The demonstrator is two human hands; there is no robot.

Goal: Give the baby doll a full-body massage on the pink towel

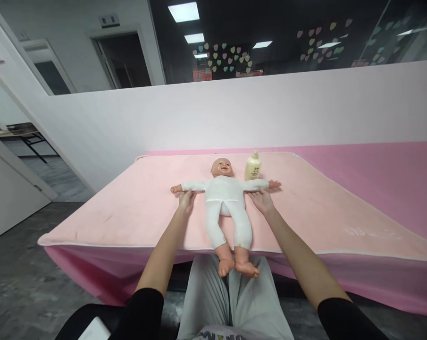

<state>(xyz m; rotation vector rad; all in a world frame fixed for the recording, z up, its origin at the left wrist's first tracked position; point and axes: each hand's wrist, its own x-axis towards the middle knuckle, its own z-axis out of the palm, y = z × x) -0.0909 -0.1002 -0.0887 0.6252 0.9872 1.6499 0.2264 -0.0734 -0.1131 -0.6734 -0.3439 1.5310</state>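
Left hand (187, 200), one: placed at the underside of the doll's outstretched arm on that side, fingers together against the white sleeve; whether they clasped it, I could not tell. Right hand (263, 201), one: at the opposite arm, fingers slightly apart, tips at the sleeve's lower edge; its grip I likewise could not tell.

Doll (225, 190), one: bald, white cloth body, bare moulded hands and feet. It lay face up between the two hands, arms spread wide, head away from the seated person, feet overhanging the near edge above the grey trousers (202, 302).

Bottle (253, 167), one: pale yellow, pump-topped, upright just beyond the doll's arm on the right-hand side, near the head.

Blanket (138, 208), one: peach, pale-edged, spread beneath doll and bottle. Pink cover (393, 179), one: under the blanket, hanging at the front.

Beyond: white wall (216, 118), dark glass (277, 23) above it, with heart shapes (230, 61) in clusters.
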